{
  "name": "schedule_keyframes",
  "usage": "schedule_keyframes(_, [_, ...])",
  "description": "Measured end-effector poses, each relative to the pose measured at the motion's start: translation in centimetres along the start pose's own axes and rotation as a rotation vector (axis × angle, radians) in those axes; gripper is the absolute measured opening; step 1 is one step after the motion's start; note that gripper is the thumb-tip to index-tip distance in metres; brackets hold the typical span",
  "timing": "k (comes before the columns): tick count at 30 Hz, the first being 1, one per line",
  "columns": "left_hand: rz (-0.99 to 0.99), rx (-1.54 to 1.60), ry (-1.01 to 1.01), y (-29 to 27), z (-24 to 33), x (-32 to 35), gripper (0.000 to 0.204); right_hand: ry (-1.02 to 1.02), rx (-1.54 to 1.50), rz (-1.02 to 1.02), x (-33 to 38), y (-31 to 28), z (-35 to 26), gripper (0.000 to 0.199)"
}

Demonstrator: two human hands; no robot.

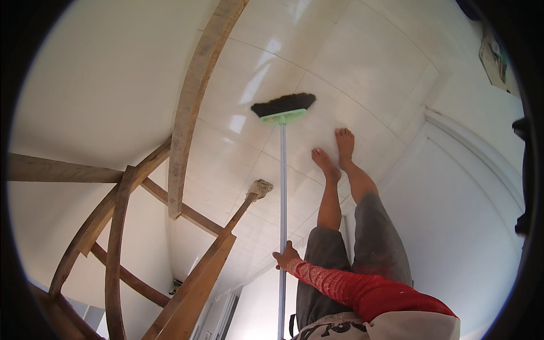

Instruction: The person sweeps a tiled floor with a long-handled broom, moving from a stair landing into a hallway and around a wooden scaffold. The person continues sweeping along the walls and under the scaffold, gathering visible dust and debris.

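Note:
My right hand (288, 256), at the end of a red sleeve, is closed around the long pale handle (283, 187) of a broom. The broom's light green head (283, 117) carries black bristles (284, 104), which rest on the glossy tiled floor in front of my bare feet. From the head the handle runs straight back past my hand to the lower edge. My left hand is out of the picture.
A wooden frame (116, 243) of crossed beams stands at the left; one leg ends in a pale, rough-looking wrapped foot (260, 190) near the handle. A long beam (195, 102) reaches toward the top. White wall panels (453, 192) stand at the right, with a shelf (494, 59) above.

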State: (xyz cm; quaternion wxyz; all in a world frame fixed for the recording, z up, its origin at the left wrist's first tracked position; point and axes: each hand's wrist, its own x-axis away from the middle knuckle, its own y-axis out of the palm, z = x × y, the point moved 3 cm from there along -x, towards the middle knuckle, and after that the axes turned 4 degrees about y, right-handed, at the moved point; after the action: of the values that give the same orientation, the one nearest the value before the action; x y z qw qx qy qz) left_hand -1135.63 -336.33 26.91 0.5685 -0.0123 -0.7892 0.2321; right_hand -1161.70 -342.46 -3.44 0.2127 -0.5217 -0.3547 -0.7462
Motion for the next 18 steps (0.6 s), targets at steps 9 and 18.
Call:
schedule_keyframes(9, [-0.046,0.004,0.483,2.0,21.6,-7.6,0.036,-0.666,-0.244,0.311,0.5,-8.5,-23.6,0.042])
schedule_keyframes(18, [-0.303,0.546,0.681,1.2,40.8,-14.8,0.024,-0.668,0.178,0.336,-1.7,-9.8,-42.2,0.048])
